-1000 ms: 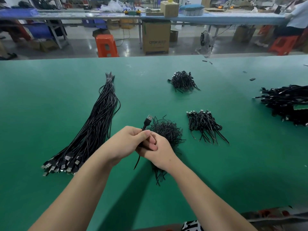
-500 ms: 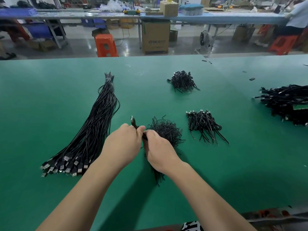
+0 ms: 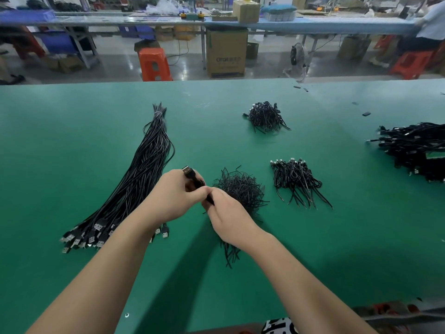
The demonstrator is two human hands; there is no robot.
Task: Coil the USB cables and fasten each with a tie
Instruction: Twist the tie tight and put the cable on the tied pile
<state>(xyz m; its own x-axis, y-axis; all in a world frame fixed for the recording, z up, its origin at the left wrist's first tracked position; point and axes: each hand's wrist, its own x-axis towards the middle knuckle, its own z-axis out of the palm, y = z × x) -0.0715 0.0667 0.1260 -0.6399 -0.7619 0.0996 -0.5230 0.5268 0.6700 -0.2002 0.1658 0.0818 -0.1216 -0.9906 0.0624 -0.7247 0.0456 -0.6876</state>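
My left hand (image 3: 173, 196) grips a coiled black USB cable (image 3: 192, 177), its metal plug sticking up above the fingers. My right hand (image 3: 228, 213) meets it from the right and pinches a thin black tie at the coil; the tie itself is mostly hidden by my fingers. Just behind my right hand lies a loose heap of black ties (image 3: 240, 189). A long bundle of straight USB cables (image 3: 134, 184) stretches along the left, plugs toward me.
On the green table (image 3: 337, 249) sit two piles of coiled cables, one at mid right (image 3: 298, 179) and one farther back (image 3: 265, 116). A bigger cable pile (image 3: 414, 148) lies at the right edge. Beyond the table are orange stools, boxes and another bench.
The plug has swung from upright to leaning left as my left hand turned the coil. My right hand shifted slightly, still working at the coil's waist.
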